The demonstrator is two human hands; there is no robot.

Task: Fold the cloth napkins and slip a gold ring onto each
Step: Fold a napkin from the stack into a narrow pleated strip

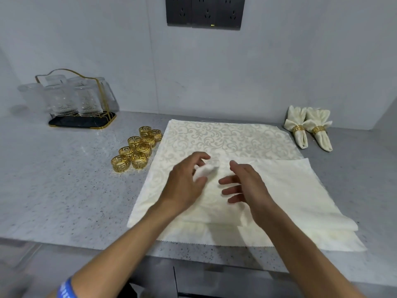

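A stack of cream damask napkins (225, 136) lies flat on the grey counter, with the top napkin (290, 190) partly folded toward me. My left hand (187, 181) hovers over the middle of it, its fingers curled round a bunched bit of the cloth (207, 169). My right hand (245, 183) is just right of it, fingers spread and relaxed above the fabric, holding nothing. Several gold rings (137, 150) stand in a cluster left of the stack. Two finished napkins (308, 127), each with a gold ring, lie at the back right.
A gold wire rack of glass cups (71, 97) on a dark tray stands at the back left by the wall. A dark socket panel (205, 12) is on the wall above. The counter's front edge (86, 247) runs below my forearms.
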